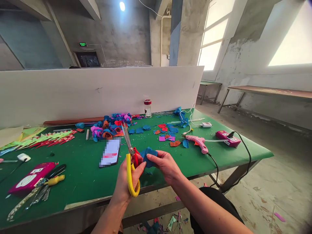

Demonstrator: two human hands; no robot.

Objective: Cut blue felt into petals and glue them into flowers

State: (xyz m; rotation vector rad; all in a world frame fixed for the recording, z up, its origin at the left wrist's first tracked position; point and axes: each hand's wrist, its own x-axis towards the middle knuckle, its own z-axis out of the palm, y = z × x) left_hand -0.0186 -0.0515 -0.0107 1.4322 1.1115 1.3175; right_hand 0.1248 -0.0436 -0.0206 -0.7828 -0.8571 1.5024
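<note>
A pair of scissors [131,161] with one yellow and one red handle rests in my left hand [124,180], its blades upright and pointing away. My left thumb also touches the edge of a folded blue paper piece [150,157]. Between the thumb and fingers of my right hand [168,165] that blue piece is pinched. Both hands meet over the table's front edge. Just beyond them lies a phone [110,152]. Paper flowers [110,126] in blue, purple and orange are heaped behind it.
Cut paper pieces [175,143] lie across the green table [85,175]. To the right are a pink glue gun [198,142], its cord and a magenta power strip [227,138]. A red-lidded jar [147,108] stands by the white panel [97,94]. Tools [55,179] lie at left.
</note>
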